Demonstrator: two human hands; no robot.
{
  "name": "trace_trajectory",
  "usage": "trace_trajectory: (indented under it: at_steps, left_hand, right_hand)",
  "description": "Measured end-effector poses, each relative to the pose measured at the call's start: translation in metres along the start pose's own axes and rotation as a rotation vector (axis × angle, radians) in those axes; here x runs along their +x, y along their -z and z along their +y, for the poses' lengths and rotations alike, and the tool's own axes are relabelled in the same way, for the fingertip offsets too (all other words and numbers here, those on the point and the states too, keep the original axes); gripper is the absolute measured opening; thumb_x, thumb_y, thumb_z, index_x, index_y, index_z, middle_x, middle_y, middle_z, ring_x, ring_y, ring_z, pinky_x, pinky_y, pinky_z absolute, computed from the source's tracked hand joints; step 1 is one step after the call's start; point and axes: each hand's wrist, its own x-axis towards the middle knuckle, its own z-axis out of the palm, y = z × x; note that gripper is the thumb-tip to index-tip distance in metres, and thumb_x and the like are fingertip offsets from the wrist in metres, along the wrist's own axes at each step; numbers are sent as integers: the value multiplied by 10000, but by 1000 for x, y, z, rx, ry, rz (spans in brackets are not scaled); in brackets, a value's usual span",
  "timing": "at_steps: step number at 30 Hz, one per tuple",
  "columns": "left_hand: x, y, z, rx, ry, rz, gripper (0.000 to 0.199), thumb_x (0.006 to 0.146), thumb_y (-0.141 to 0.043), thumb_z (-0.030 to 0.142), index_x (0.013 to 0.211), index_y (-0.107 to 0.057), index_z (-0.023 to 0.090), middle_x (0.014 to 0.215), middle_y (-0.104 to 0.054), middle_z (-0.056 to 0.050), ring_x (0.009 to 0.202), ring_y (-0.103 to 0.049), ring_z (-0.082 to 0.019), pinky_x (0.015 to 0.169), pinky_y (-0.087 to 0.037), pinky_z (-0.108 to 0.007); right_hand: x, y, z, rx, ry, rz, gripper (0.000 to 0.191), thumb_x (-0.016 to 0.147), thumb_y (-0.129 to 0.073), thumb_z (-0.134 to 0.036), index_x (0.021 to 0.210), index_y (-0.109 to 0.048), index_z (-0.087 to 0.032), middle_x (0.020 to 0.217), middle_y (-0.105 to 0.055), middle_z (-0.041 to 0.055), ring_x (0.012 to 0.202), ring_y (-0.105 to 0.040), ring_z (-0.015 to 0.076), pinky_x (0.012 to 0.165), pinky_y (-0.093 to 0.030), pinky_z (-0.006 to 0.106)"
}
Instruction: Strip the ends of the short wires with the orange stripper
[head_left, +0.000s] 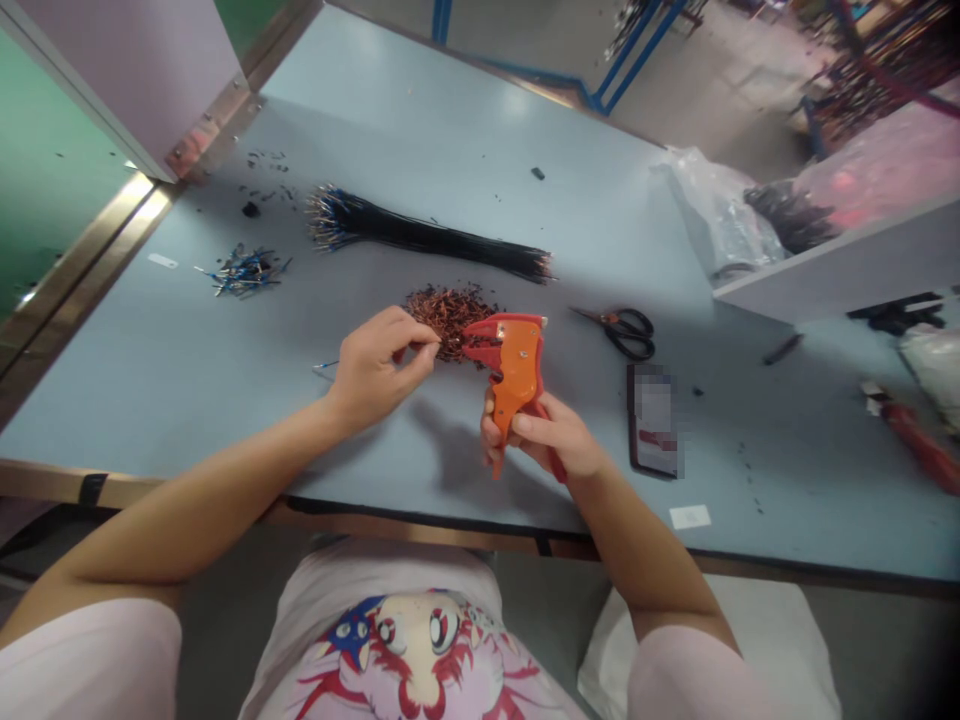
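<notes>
In my right hand [551,435] is an orange-and-red wire stripper [517,365], gripped by its handles, its red jaws pointing left and apart. Thumb and fingertips of my left hand [382,365] are pinched together just left of the jaws; what they hold is too small to make out. Beside the left wrist, a blue-tipped wire end [324,366] shows, partly hidden by the hand. Behind the jaws lies a heap of copper-coloured and dark scraps [450,310]. Farther back stretches a bundle of black wires [435,235], with blue and metal tips at its left end.
Blue-and-silver tipped pieces [244,270] lie in a small pile at the left. Scissors [626,328] and a phone [654,420] are right of my right hand. A red-handled tool [919,435] and plastic bags [720,210] sit farther right. A white label [689,516] lies near the front edge.
</notes>
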Motion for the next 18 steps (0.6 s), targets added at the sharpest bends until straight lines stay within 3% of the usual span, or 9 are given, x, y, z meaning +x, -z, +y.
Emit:
trace_trajectory:
  at_steps: [2,5,9,11,14,18]
  left_hand:
    - [3,5,-2,39,25,104,95,810,-549,196,731,-603,201,673,-564,8,596,-465,-100,588,-411,-254]
    - [8,11,-5,81,36,233,88,820,-549,215,751,-604,211,681,-559,2,604,-464,-111,583,-417,-265]
    - [8,12,-6,118,-20,223,67,813,-562,213,791,-626,211,704,-580,-4,627,-490,-117,593,-423,-267]
    - [5,9,-5,137,-86,153,61,803,-574,204,804,-635,208,719,-596,-6,660,-523,-120,612,-427,-261]
    - [-1,4,-4,186,-227,-33,69,795,-577,205,826,-639,212,747,-625,-2,700,-565,-116,619,-421,-241]
    - [-12,-3,-3,273,-393,-277,100,817,-537,217,843,-633,218,710,-629,12,654,-568,-105,531,-361,-226]
  right_hand:
    - [-3,2,-5,-228,54,51,321,826,-553,-436,983,-486,-164,829,-543,51,692,-552,170,601,-489,330]
    - [-5,-4,-9,-792,97,144,317,842,-543,-417,1043,-492,-177,898,-574,69,768,-531,184,714,-448,350]
    - [0,-21,2,-1410,146,144,380,789,-621,-378,1092,-529,-168,992,-586,122,902,-510,260,800,-395,416]
    - [4,-24,9,-1521,190,84,389,758,-659,-387,1067,-560,-172,1019,-586,124,945,-498,276,825,-387,431]
    - [7,-18,14,-1478,341,79,384,754,-659,-428,1040,-575,-188,1050,-583,111,999,-489,272,859,-395,431]
    - [7,-7,15,-1368,634,422,256,838,-566,-281,1071,-540,-179,1031,-579,122,995,-503,246,868,-416,419]
